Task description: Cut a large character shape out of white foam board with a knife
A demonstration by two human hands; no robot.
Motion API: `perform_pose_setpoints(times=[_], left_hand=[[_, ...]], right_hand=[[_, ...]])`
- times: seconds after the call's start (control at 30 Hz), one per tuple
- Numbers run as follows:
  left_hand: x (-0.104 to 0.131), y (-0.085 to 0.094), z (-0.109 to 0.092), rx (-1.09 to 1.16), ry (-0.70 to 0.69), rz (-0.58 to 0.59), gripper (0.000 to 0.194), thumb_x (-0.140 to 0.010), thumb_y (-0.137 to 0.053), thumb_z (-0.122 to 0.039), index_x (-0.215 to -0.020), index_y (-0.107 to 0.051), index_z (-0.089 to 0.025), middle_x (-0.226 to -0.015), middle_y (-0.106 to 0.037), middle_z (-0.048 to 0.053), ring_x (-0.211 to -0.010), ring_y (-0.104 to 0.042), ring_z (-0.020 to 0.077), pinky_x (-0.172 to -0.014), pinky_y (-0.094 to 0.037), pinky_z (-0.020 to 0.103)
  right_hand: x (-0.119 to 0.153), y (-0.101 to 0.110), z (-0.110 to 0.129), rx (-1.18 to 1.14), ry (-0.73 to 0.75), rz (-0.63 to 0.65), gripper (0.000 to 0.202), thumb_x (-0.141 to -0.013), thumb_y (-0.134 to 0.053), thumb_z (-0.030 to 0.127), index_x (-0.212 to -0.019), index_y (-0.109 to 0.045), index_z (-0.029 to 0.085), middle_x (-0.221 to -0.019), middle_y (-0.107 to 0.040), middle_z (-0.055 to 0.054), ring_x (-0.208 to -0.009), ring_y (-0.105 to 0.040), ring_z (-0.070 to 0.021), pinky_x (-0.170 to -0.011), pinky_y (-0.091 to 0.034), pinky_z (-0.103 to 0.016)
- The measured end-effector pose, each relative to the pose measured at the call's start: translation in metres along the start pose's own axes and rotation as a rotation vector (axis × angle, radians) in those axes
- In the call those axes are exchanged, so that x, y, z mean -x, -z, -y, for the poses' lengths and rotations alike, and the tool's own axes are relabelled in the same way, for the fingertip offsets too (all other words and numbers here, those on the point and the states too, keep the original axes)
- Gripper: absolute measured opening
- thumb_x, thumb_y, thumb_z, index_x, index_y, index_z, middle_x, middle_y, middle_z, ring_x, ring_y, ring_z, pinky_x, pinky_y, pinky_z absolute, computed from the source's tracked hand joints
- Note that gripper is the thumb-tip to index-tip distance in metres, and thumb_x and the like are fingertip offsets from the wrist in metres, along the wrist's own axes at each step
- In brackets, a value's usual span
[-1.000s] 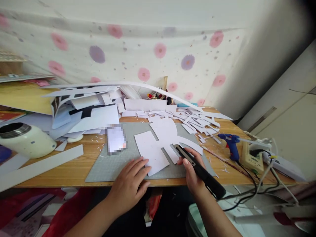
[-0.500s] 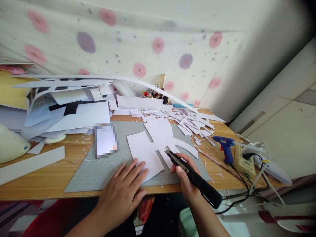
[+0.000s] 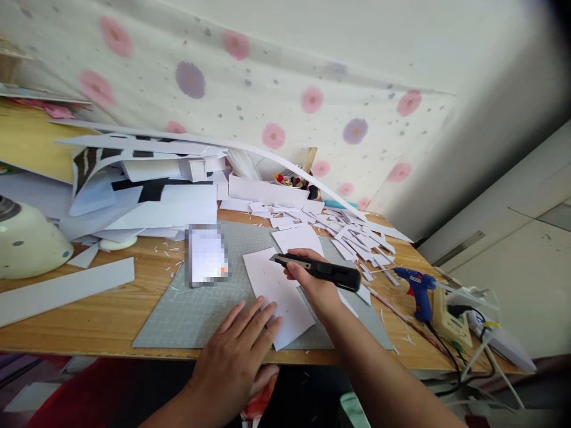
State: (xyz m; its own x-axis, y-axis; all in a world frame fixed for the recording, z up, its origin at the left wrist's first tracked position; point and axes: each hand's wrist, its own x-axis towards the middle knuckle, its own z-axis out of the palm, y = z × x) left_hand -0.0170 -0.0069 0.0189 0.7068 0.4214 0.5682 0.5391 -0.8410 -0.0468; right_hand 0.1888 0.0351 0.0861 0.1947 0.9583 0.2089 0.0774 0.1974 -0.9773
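Note:
In my right hand (image 3: pixel 312 279) is a black utility knife (image 3: pixel 332 272), gripped near its front with fingers closed round it. Its blade tip hovers over or touches the upper part of a white board piece (image 3: pixel 285 300); I cannot tell which. My left hand (image 3: pixel 241 345) lies flat with fingers stretched out, fingertips on the lower left edge of that board. The board rests on a grey cutting mat (image 3: pixel 178 321). Behind it lies another white piece with a curved edge (image 3: pixel 303 236), partly hidden by my right hand and the knife.
A blurred-out bright rectangle (image 3: pixel 208 255) lies on the mat's left. White offcuts (image 3: pixel 352 232) are heaped at the back right. A blue glue gun (image 3: pixel 418 291) stands by a power strip (image 3: pixel 450 321) with cables. Stacked white sheets (image 3: pixel 178 205) fill the back left. A long white strip (image 3: pixel 66 291) lies left.
My right hand has moved up and left with the utility knife, bringing the blade over the board. My left hand stays on the board. The whole view has shifted and tilted slightly.

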Motion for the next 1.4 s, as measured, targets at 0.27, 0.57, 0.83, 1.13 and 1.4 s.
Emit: perform_pose_setpoints(times=[0.27, 0.57, 0.83, 1.13, 1.4], left_hand=[[0.0, -0.011, -0.003, -0.034, 0.058, -0.118, 0.031, -0.1, -0.042, -0.028, -0.123, -0.062, -0.023, -0.128, -0.066, 0.005, -0.124, -0.056, 0.0239, -0.112, -0.032, 0.041], [0.002, -0.017, -0.005, -0.072, 0.019, -0.204, 0.038, -0.102, -0.031, -0.019, -0.122, -0.064, -0.016, -0.127, -0.068, 0.01, -0.121, -0.06, 0.0254, -0.107, -0.037, 0.038], [0.002, -0.017, -0.006, -0.083, 0.018, -0.212, 0.036, -0.1, -0.035, -0.018, -0.12, -0.065, -0.015, -0.124, -0.07, 0.01, -0.12, -0.062, 0.0256, -0.109, -0.038, 0.038], [0.002, -0.017, -0.007, -0.047, 0.053, -0.194, 0.036, -0.101, -0.035, -0.021, -0.122, -0.064, -0.017, -0.127, -0.067, 0.011, -0.123, -0.059, 0.0249, -0.112, -0.036, 0.04], [-0.004, -0.013, -0.009, -0.02, 0.084, -0.234, 0.036, -0.101, -0.035, -0.017, -0.115, -0.068, -0.017, -0.122, -0.07, 0.009, -0.118, -0.063, 0.0239, -0.113, -0.033, 0.041]], right_hand=[[-0.017, -0.021, -0.033, 0.06, -0.046, -0.019, 0.027, -0.071, -0.072, 0.039, -0.089, -0.064, 0.021, -0.07, -0.068, 0.0, -0.062, -0.066, -0.0167, -0.06, -0.056, -0.03], [-0.014, -0.014, -0.047, 0.262, 0.057, 0.037, 0.024, -0.08, -0.067, 0.039, -0.097, -0.066, 0.023, -0.079, -0.07, -0.003, -0.069, -0.066, -0.0184, -0.064, -0.055, -0.032], [-0.012, -0.012, -0.039, 0.393, 0.112, 0.079, 0.02, -0.082, -0.066, 0.035, -0.098, -0.067, 0.023, -0.079, -0.072, -0.002, -0.066, -0.065, -0.0163, -0.063, -0.054, -0.029], [-0.008, -0.016, -0.024, 0.509, 0.253, 0.138, 0.016, -0.083, -0.063, 0.028, -0.097, -0.067, 0.022, -0.082, -0.074, -0.002, -0.066, -0.067, -0.0149, -0.064, -0.056, -0.027], [-0.005, -0.013, -0.017, 0.619, 0.359, 0.192, 0.016, -0.083, -0.061, 0.024, -0.098, -0.066, 0.021, -0.083, -0.074, -0.003, -0.07, -0.068, -0.0155, -0.067, -0.055, -0.027]])
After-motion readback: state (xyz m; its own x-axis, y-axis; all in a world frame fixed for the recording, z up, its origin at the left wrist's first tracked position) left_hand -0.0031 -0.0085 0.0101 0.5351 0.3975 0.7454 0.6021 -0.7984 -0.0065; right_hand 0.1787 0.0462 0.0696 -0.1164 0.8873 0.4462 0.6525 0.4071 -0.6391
